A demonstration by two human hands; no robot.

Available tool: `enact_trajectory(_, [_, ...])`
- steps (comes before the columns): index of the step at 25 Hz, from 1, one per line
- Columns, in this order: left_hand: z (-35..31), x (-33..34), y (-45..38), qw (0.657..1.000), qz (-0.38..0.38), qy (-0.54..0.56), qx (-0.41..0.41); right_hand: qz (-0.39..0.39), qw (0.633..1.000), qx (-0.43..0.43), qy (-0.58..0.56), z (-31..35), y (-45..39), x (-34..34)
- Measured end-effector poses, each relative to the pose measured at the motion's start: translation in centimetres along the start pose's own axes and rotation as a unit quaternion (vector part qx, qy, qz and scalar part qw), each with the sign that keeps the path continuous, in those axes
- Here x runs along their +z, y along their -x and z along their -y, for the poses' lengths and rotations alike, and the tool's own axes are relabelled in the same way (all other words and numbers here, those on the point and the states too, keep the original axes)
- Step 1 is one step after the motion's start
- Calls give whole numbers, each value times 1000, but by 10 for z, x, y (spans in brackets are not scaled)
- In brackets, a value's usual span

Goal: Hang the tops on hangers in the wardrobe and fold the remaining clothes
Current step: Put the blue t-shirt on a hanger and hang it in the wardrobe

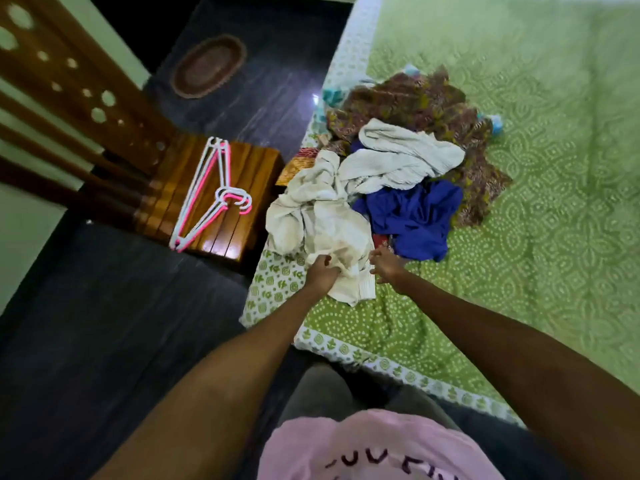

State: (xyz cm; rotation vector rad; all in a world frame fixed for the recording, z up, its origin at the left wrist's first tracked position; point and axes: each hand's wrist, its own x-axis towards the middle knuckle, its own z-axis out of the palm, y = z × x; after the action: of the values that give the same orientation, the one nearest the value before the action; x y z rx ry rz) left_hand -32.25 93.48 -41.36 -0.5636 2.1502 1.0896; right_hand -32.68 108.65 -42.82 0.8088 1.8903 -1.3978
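A cream garment (322,233) lies crumpled at the near edge of the clothes pile on the green patterned bedspread (554,168). The left hand (320,271) is clenched on its lower hem. The right hand (384,265) hovers just beside the cloth, fingers loosely spread, gripping nothing. Behind lie a white garment (405,157), a blue one (412,216) and a brown printed one (415,98). Pink and white hangers (211,195) rest on a wooden chair (242,188) beside the bed.

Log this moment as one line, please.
stage: picking from pile | left hand: gripping cream garment | right hand: open beside it | hangers: untouched on wooden chair
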Motion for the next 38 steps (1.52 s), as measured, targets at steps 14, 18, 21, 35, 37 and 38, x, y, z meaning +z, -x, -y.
enact_trajectory(14, [24,11,-143,997,64,-50,-4,-218,903,5,370,-20,-141,-28])
enact_trajectory(18, [16,16,-155,994,6,-77,78,-220,923,30,315,-21,-168,-40])
enact_trajectory(21, [-11,19,-156,995,22,-49,86,-292,944,4,156,-9,-163,-36])
enact_trajectory(35, [-97,-19,-48,899,301,316,-44,240,934,-109,-241,53,65,-15])
enact_trajectory(37, [-107,-28,-29,916,230,311,-103,230,931,-132,-250,51,84,-22])
enact_trajectory(38, [-113,-34,-16,906,246,337,-77,181,928,-125,-300,50,87,-27])
